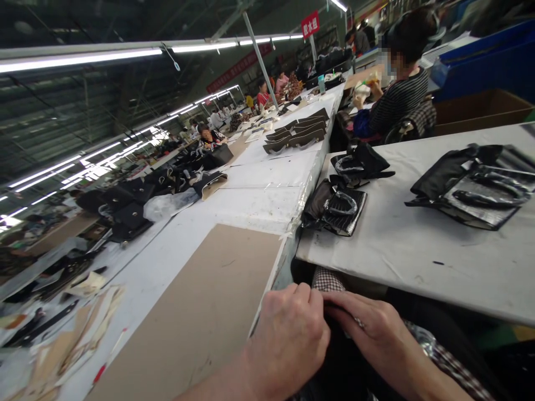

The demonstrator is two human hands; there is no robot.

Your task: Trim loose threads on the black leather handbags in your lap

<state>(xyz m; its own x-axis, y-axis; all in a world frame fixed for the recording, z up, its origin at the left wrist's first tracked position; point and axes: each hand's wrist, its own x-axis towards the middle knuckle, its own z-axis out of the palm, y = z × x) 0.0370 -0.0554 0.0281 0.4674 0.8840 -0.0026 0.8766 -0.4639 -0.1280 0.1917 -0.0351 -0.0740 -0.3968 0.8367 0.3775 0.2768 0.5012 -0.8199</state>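
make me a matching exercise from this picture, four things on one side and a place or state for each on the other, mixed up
Things:
1. left hand
2. tan board
3. red sign
4. blue bin

Places and states:
A. bears white characters
B. lies flat on the white table
C. near the upper right edge of the picture
D. curled, close beside the right hand

Pairs: 1-D, 2-B, 3-A, 4-C

The left hand [290, 328] is curled with its knuckles uppermost, its finger side meeting the fingers of the bent right hand [378, 328], while both bare forearms slant inward from below, palms hidden.
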